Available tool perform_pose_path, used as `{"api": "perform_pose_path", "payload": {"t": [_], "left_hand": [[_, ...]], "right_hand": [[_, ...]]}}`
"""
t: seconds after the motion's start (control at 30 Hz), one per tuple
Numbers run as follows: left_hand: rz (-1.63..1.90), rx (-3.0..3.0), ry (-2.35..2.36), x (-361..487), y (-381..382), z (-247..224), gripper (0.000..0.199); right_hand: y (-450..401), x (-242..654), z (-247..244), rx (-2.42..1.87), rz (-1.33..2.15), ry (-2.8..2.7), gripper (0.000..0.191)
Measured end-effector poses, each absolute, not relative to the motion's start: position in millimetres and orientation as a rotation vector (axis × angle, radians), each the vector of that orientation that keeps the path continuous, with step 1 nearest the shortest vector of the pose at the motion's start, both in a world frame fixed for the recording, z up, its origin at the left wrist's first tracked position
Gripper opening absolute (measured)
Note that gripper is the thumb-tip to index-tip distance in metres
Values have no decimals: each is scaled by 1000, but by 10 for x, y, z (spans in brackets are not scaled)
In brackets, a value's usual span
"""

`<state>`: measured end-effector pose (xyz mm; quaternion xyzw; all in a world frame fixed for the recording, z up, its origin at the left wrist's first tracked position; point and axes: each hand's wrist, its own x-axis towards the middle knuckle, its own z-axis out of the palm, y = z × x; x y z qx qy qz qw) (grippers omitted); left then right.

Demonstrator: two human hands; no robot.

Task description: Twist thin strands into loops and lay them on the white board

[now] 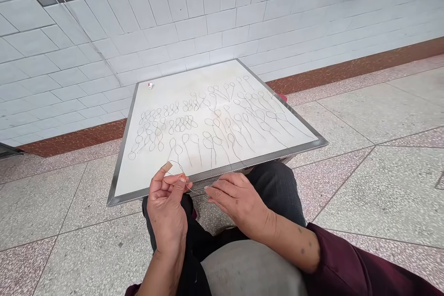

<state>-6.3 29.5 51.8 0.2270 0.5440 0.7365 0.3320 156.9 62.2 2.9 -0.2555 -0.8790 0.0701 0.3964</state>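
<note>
A thin wire (pixel 194 191) is stretched between my two hands, just over the front edge of the table. My left hand (pixel 167 215) pinches it between thumb and fingers, and a loop of the wire rises above the fingertips. A strip of tan tape wraps one fingertip of that hand. My right hand (pixel 239 199), back upward, grips the tail of the wire with its fingertips; the exact grip is partly hidden. Beyond my hands, many looped wires with long tails (pixel 212 148) lie on the tabletop. Towards the left are shorter twisted wire pieces (pixel 171 126), several with double loops.
The white table (pixel 166 78) has a metal rim and stands close to a white tiled wall (pixel 194 23). A small red-and-white object (pixel 150 85) lies at its far left corner. My knees are under the near edge. Speckled floor tiles (pixel 364 189) surround the table.
</note>
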Motion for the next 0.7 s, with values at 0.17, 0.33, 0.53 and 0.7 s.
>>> {"api": "perform_pose_path", "payload": {"t": [0.17,0.33,0.53,0.7], "left_hand": [[1888,562,1434,-66,284,523,50],[1880,558,1436,-76,294,477,51],[1886,583,1449,-99,307,383,49],[1888,588,1430,-143,331,314,52]], "right_hand": [[638,1560,-24,-643,218,-2279,28],[648,1508,-48,-676,192,-2346,19],[623,1452,-205,-710,118,-2487,14],[561,1415,-295,-752,178,-2523,15]]}}
